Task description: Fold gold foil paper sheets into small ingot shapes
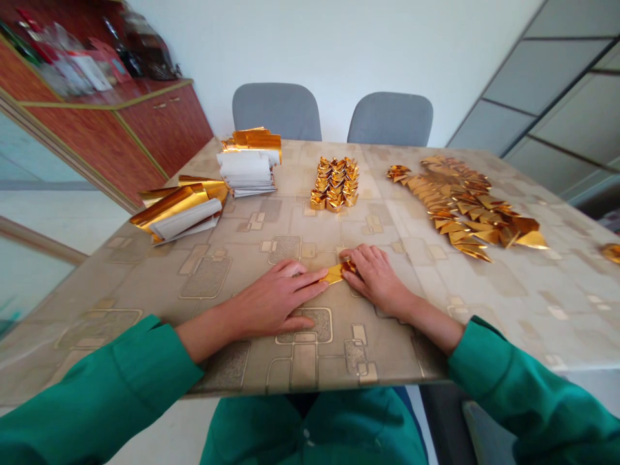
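A small folded strip of gold foil paper (334,274) lies on the table between my hands. My left hand (276,294) rests flat, fingers stretched out and thumb apart, its fingertips touching the strip's left end. Over the right end curl the fingers of my right hand (375,274), with the thumb at the near edge; part of the paper is hidden beneath them. Beyond my hands stands a block of folded gold pieces (335,184) set in rows. To the right spreads a heap of loose folded gold pieces (460,203).
At the back left are a stack of gold and white paper sheets (248,171) and a looser pile of sheets (181,210). The patterned tablecloth (232,232) covers the table. Two grey chairs (277,110) stand behind it. One gold piece (611,252) lies at the far right.
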Demonstrator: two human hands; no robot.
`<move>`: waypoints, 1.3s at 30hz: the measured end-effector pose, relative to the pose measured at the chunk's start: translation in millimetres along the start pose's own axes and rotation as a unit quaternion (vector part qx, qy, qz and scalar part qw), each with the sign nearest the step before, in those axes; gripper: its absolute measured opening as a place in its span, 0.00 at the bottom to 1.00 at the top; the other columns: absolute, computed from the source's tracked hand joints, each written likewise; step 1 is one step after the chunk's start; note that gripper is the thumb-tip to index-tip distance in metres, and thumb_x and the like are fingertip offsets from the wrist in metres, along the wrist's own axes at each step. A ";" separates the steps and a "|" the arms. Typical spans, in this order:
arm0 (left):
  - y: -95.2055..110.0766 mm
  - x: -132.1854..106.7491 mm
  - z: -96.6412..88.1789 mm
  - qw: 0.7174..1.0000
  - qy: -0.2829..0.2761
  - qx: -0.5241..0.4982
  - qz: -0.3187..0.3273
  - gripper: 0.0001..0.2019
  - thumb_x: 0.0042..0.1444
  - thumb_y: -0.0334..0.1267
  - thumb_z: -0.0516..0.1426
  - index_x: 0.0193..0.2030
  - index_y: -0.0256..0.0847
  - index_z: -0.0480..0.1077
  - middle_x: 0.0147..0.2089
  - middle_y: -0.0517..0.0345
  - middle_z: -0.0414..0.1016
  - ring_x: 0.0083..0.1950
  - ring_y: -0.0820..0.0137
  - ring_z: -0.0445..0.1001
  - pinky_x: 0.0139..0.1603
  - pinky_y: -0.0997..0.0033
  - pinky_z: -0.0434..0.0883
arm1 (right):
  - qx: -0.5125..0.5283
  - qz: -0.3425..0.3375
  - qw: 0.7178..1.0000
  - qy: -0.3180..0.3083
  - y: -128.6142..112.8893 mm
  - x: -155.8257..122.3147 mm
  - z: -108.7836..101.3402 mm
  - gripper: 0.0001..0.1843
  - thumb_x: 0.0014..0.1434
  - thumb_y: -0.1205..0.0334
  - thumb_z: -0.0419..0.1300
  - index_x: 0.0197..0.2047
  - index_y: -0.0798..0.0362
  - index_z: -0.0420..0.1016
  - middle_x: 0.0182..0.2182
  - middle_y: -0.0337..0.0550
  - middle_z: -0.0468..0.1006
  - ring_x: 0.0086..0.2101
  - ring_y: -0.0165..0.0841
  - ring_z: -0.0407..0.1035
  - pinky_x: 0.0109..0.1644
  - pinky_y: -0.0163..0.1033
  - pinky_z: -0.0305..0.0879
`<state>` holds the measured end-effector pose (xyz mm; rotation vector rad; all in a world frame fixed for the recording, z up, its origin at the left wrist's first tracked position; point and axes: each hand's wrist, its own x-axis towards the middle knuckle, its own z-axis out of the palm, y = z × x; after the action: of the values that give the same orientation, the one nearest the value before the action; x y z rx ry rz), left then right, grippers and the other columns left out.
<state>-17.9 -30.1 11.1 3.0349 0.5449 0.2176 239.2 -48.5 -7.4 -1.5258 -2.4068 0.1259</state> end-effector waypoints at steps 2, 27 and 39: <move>-2.3 -0.4 -0.9 1.000 -0.005 0.003 0.009 0.34 0.60 0.53 0.57 0.67 0.37 0.59 0.69 0.45 0.62 0.56 0.58 0.64 0.61 0.54 0.60 | 0.010 0.004 1.000 -0.003 0.8 -0.6 -1.6 0.15 0.67 0.59 0.52 0.54 0.54 0.67 0.44 0.50 0.71 0.45 0.42 0.63 0.52 0.47 0.58; -3.1 -13.3 5.2 1.000 -0.014 0.013 -0.009 0.30 0.64 0.52 0.53 0.68 0.38 0.58 0.70 0.46 0.61 0.61 0.56 0.63 0.66 0.46 0.56 | -0.021 0.004 1.000 0.001 0.7 6.1 -4.5 0.11 0.60 0.68 0.55 0.46 0.53 0.70 0.41 0.46 0.75 0.42 0.39 0.66 0.49 0.42 0.57; -2.7 -22.0 1.6 0.997 0.041 -0.061 -0.039 0.17 0.67 0.44 0.51 0.57 0.41 0.71 0.61 0.50 0.72 0.60 0.61 0.69 0.62 0.56 0.64 | -0.017 0.021 0.999 -0.045 -4.9 17.5 -13.8 0.08 0.60 0.66 0.56 0.43 0.51 0.72 0.39 0.45 0.76 0.42 0.39 0.67 0.50 0.42 0.57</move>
<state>-39.0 -35.3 6.5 2.8901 0.6296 0.3597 231.9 -36.1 10.4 -1.6186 -2.4598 0.1668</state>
